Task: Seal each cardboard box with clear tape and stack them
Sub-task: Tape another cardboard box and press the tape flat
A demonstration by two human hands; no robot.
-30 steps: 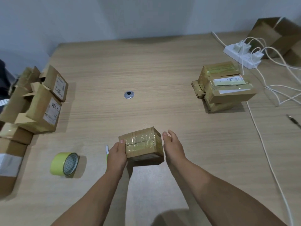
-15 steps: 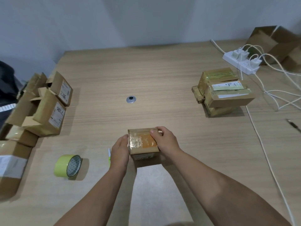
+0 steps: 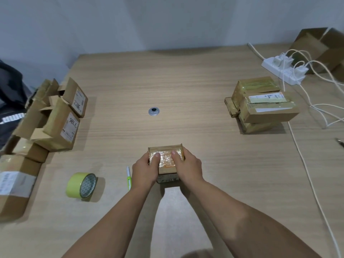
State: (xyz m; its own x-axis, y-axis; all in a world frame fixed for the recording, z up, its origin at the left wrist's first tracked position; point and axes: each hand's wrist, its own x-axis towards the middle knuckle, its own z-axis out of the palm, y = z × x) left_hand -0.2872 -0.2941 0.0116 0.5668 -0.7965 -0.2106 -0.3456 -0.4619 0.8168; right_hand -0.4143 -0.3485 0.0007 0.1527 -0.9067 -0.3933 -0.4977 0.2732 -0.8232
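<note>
My left hand (image 3: 144,169) and right hand (image 3: 188,168) grip a small brown cardboard box (image 3: 166,164) by its sides. My fingers are closed on it, and both thumbs press the glossy, crinkled clear tape on top. The box is at the near middle of the pale wood-grain worktop (image 3: 186,81). Its long axis seems to run away from me, with a labelled end facing me. Bare worktop opens ahead. A yellow-green tape roll (image 3: 81,185) stands on edge to the left, and taped boxes (image 3: 260,105) are stacked well apart on the right.

soft even light, bowed edges
</note>
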